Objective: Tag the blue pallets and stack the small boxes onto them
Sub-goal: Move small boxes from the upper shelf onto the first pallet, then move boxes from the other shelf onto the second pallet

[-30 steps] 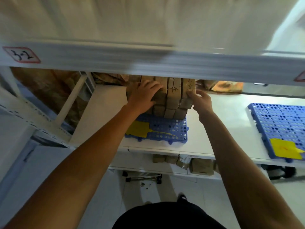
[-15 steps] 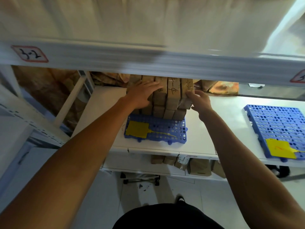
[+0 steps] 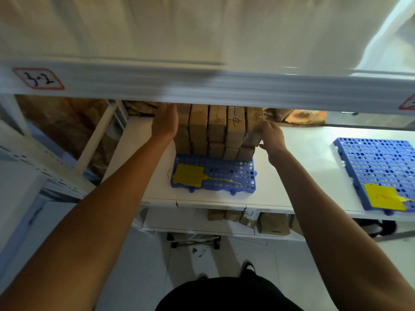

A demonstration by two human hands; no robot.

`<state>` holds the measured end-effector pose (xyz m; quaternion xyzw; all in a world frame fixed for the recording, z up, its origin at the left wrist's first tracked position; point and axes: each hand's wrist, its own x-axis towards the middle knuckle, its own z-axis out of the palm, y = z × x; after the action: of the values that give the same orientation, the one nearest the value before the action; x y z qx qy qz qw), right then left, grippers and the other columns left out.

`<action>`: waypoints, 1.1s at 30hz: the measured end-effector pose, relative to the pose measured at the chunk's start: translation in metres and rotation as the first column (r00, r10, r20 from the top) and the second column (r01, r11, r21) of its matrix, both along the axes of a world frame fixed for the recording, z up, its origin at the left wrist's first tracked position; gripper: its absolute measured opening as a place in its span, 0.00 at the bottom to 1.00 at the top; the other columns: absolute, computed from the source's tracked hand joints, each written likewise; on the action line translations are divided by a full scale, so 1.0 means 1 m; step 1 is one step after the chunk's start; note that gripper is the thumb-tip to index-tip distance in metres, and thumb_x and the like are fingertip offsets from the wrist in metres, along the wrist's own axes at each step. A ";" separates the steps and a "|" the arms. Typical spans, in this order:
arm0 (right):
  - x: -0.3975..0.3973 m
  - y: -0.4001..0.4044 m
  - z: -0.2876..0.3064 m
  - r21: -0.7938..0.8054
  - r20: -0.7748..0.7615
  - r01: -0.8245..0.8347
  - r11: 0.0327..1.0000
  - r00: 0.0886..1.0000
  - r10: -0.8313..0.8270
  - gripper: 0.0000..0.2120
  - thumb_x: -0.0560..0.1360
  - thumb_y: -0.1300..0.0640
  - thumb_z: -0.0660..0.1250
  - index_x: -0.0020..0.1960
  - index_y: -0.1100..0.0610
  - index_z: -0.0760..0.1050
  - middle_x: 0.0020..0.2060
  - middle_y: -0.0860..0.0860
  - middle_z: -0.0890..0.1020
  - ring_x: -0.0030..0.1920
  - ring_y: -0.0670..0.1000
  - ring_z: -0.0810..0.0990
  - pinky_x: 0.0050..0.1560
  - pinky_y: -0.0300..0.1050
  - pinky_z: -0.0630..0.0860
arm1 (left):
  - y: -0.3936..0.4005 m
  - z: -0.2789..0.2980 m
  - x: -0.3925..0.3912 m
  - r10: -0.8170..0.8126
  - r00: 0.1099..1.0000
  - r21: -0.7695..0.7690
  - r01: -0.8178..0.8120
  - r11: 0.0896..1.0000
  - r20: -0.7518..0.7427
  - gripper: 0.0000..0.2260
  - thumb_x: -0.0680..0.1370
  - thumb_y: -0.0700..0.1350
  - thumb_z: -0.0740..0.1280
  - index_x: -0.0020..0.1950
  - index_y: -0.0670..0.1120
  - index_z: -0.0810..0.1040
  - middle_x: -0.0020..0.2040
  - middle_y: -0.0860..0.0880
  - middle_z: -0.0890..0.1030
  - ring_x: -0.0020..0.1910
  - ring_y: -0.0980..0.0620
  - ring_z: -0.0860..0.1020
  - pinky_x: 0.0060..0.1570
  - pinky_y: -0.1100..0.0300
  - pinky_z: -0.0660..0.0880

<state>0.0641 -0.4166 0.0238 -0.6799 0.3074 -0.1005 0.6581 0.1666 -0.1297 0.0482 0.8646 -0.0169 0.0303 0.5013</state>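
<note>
So the stack of small boxes [image 3: 215,133] sits dead between my hands, left hand [image 3: 165,122] flat on its left side, right hand [image 3: 270,136] fingers touching its right edge, row running left-right across the blue pallet [image 3: 224,176].

Perforated blue plastic pallet [image 3: 224,176], matt brown cardboard boxes [image 3: 215,131], smooth white shelf [image 3: 303,171], yellow tag [image 3: 188,176].

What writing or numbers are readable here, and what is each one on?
"3-2": handwritten on the red-bordered label on the upper shelf beam.
Second red-bordered label at the beam's right end: cut off, unreadable.
Dark handwriting on the tops of the small boxes: too blurred to read.
Red mark on the yellow tag of the right blue pallet: too faint to read.
Yellow tag on the left pallet: no writing visible.
</note>
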 end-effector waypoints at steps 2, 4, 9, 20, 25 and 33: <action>0.000 0.002 0.001 0.012 0.008 0.013 1.000 1.000 -0.013 0.14 0.83 0.46 0.58 0.58 0.50 0.79 0.49 0.50 0.84 0.49 0.52 0.81 0.51 0.51 0.78 | 0.003 -0.003 -0.002 -0.078 0.991 0.049 0.083 0.995 -0.104 0.12 0.84 0.53 0.51 0.52 0.52 0.72 0.46 0.53 0.73 0.49 0.48 0.74 0.55 0.50 0.69; -0.002 0.001 0.003 -0.030 -0.006 0.010 0.999 1.000 -0.010 0.17 0.84 0.43 0.54 0.58 0.50 0.77 0.53 0.51 0.83 0.53 0.54 0.80 0.55 0.53 0.76 | 0.004 -0.003 -0.005 -0.090 0.991 -0.001 0.091 0.996 -0.100 0.14 0.85 0.53 0.51 0.59 0.53 0.74 0.50 0.55 0.73 0.47 0.54 0.72 0.55 0.53 0.66; -0.017 -0.002 0.007 -0.332 -0.131 -0.004 0.943 0.990 -0.042 0.30 0.85 0.39 0.47 0.74 0.55 0.74 0.65 0.55 0.79 0.66 0.59 0.76 0.64 0.53 0.70 | -0.002 0.000 -0.020 -0.089 0.985 0.153 0.066 0.986 0.150 0.17 0.84 0.54 0.51 0.53 0.47 0.75 0.47 0.47 0.78 0.45 0.49 0.75 0.51 0.51 0.72; -0.096 -0.032 0.057 -0.868 -0.291 -0.304 0.393 0.952 0.093 0.31 0.85 0.39 0.48 0.83 0.54 0.60 0.81 0.54 0.63 0.82 0.55 0.60 0.78 0.56 0.63 | -0.123 0.053 -0.094 -0.612 0.756 0.620 0.369 0.692 0.234 0.25 0.83 0.59 0.46 0.70 0.50 0.73 0.71 0.47 0.76 0.71 0.45 0.71 0.69 0.43 0.68; -0.159 -0.076 0.091 -0.901 -0.234 -0.243 0.360 0.970 0.070 0.30 0.85 0.41 0.52 0.81 0.56 0.64 0.81 0.55 0.65 0.82 0.55 0.61 0.78 0.54 0.63 | -0.202 0.067 -0.167 -0.641 0.736 0.581 0.429 0.692 0.219 0.26 0.83 0.63 0.47 0.76 0.55 0.68 0.74 0.49 0.73 0.75 0.45 0.68 0.73 0.45 0.64; -0.315 -0.185 0.130 -0.922 -0.166 -0.185 0.341 0.983 0.083 0.29 0.86 0.42 0.52 0.82 0.54 0.62 0.81 0.50 0.64 0.82 0.49 0.59 0.80 0.48 0.60 | -0.337 0.112 -0.330 -0.671 0.692 0.390 0.559 0.732 0.267 0.20 0.83 0.62 0.54 0.71 0.60 0.73 0.72 0.56 0.76 0.71 0.53 0.73 0.67 0.60 0.67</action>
<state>-0.2509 -0.6015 0.1536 -0.9595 0.1681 -0.1724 0.1463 -0.1637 -0.4663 0.1604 0.8445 -0.4120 0.0278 0.3411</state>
